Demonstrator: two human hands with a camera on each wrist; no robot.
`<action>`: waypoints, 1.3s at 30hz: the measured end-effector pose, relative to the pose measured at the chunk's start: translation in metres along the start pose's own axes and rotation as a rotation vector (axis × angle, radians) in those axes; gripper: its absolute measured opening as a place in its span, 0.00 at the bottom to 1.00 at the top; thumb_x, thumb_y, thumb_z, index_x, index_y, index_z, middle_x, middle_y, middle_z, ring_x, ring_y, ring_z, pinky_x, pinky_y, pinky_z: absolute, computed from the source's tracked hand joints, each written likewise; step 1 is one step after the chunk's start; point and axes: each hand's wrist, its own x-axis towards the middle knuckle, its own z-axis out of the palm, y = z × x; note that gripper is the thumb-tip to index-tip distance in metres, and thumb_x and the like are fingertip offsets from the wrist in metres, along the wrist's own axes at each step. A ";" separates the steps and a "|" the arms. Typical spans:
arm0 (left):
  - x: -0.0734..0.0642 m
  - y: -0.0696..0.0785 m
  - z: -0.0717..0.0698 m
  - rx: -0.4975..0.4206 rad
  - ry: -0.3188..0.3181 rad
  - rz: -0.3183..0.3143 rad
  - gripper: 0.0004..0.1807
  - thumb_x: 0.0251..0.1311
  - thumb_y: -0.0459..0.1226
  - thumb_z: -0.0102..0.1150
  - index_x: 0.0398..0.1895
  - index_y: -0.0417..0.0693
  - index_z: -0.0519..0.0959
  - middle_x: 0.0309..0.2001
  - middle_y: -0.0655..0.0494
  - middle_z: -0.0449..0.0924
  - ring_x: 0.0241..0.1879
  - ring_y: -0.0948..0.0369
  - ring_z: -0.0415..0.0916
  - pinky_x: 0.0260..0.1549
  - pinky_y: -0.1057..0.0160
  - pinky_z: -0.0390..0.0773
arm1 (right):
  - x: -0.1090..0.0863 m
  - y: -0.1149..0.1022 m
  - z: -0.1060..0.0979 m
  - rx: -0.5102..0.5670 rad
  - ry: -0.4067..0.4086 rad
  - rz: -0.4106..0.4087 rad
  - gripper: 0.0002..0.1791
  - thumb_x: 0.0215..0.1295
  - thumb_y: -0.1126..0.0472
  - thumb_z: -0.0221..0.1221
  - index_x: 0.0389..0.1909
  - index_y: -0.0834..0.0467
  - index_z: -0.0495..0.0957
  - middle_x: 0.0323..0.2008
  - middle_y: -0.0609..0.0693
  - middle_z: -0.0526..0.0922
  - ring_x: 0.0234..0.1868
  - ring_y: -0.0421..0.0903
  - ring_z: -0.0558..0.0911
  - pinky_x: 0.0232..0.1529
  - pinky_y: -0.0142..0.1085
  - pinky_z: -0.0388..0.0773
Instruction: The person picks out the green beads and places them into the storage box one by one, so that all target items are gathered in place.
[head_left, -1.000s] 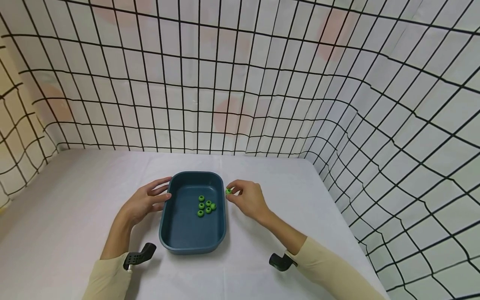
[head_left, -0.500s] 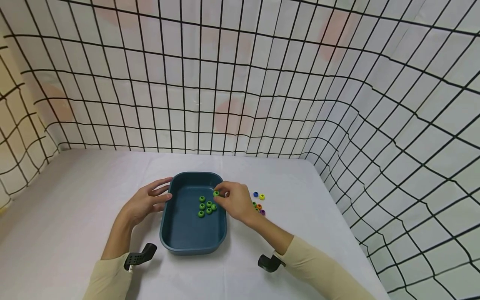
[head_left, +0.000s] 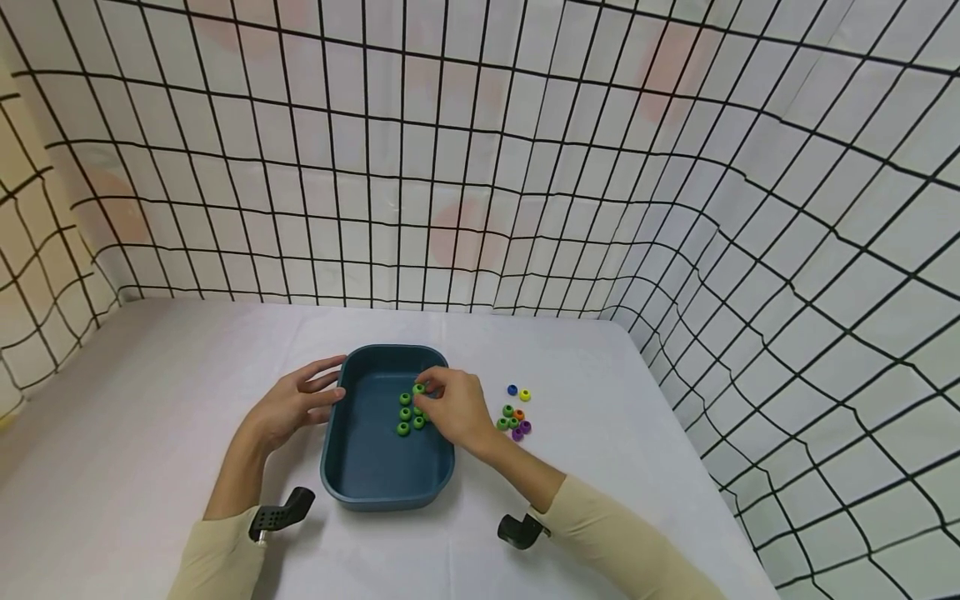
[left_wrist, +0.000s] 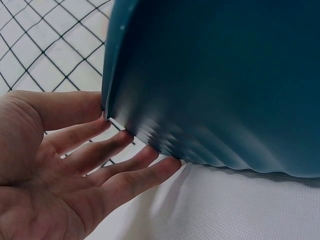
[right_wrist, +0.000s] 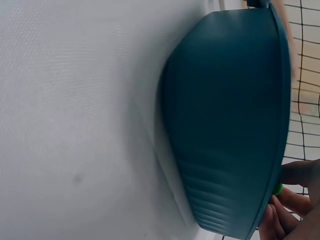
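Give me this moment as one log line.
right hand: pinches green bead over blue tray | left hand: touches tray | mixed-color beads: on white cloth

Sm. round green bead (head_left: 419,389) in R hand (head_left: 459,410), over blue rect. tray (head_left: 367,467) w/ other green beads (head_left: 403,429) inside

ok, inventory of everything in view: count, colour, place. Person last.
tablecloth: 1, white, under tray
tray: 1, blue-teal, on tablecloth
tray beads: 5 or more, green, tray floor, partly hidden
held bead: 1, green, over tray
loose green beads: 3, green, right of tray
purple beads: 2, purple, same cluster
orange bead: 1, orange, same cluster
blue bead: 1, blue, beyond cluster
yellow bead: 1, yellow, near blue bead
mesh: count unclear, black, back and sides
wrist cameras: 2, black, one per arm
sleeves: 2, beige, both arms
left hand: 1, touching tray's left side
right hand: 1, pinching held bead
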 end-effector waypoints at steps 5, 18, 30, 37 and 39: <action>0.000 0.000 0.000 0.003 -0.001 0.000 0.40 0.70 0.38 0.61 0.81 0.50 0.54 0.79 0.36 0.52 0.73 0.37 0.62 0.61 0.41 0.75 | -0.001 0.003 0.004 0.007 0.006 0.002 0.10 0.62 0.63 0.68 0.43 0.60 0.87 0.34 0.53 0.88 0.32 0.44 0.85 0.30 0.28 0.80; -0.001 -0.001 -0.001 0.000 -0.016 0.014 0.40 0.71 0.36 0.60 0.81 0.48 0.54 0.79 0.35 0.51 0.73 0.36 0.62 0.60 0.45 0.79 | -0.002 0.008 0.006 -0.007 -0.023 -0.010 0.11 0.63 0.62 0.67 0.45 0.61 0.86 0.35 0.52 0.89 0.35 0.45 0.87 0.35 0.31 0.82; -0.001 -0.001 -0.001 -0.010 -0.020 0.016 0.40 0.71 0.36 0.60 0.81 0.48 0.53 0.79 0.35 0.51 0.73 0.36 0.61 0.60 0.44 0.78 | -0.002 0.008 0.006 -0.013 -0.018 -0.016 0.10 0.63 0.62 0.68 0.44 0.61 0.87 0.34 0.52 0.90 0.34 0.44 0.87 0.34 0.29 0.81; -0.001 -0.001 -0.001 -0.007 -0.019 0.017 0.39 0.71 0.36 0.59 0.81 0.48 0.53 0.79 0.35 0.51 0.73 0.36 0.61 0.60 0.44 0.78 | -0.001 0.009 0.007 -0.020 -0.016 -0.013 0.10 0.62 0.62 0.69 0.44 0.60 0.87 0.34 0.51 0.90 0.34 0.44 0.86 0.33 0.29 0.80; -0.001 -0.001 -0.001 -0.004 -0.019 0.019 0.39 0.71 0.36 0.59 0.81 0.48 0.53 0.79 0.35 0.51 0.73 0.36 0.61 0.60 0.44 0.79 | -0.001 0.009 0.007 -0.020 -0.017 -0.011 0.10 0.62 0.62 0.69 0.44 0.60 0.87 0.34 0.51 0.90 0.34 0.44 0.86 0.33 0.29 0.80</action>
